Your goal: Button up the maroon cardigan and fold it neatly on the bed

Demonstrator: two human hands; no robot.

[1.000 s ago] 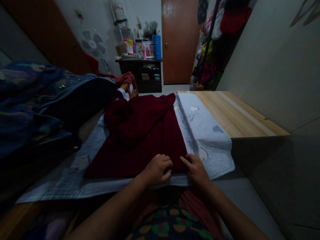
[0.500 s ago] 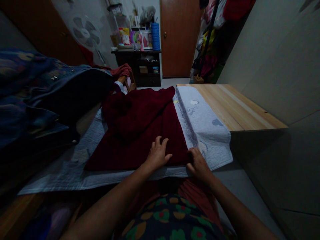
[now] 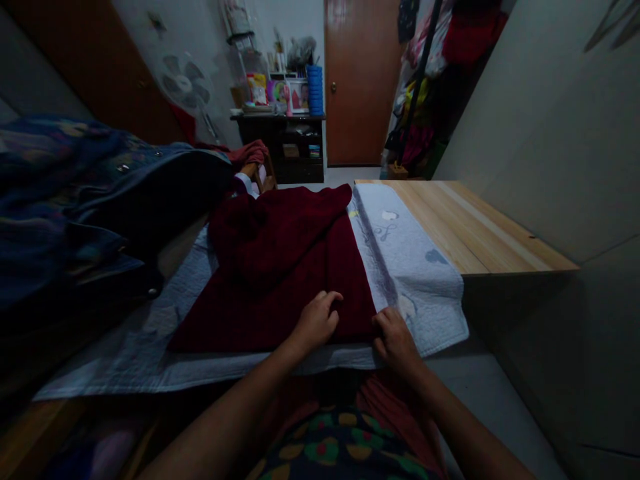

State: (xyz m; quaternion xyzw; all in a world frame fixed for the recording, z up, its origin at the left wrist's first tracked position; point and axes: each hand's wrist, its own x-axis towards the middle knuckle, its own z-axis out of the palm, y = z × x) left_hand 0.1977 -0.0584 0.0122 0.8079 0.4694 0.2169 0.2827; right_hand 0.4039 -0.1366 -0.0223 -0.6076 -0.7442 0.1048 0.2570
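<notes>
A dark maroon, matte cloth lies on a pale quilted cover, smooth toward its straight near edge and rumpled into thick folds on the far left. The left hand is over its near part, grip loosely parted between thumb and forefinger. The right hand bends narrowly at the near right corner; whether it pinches fabric, I cannot tell.

In dim light, a dark cabinet stands by a pale wall, beside a brown door.
</notes>
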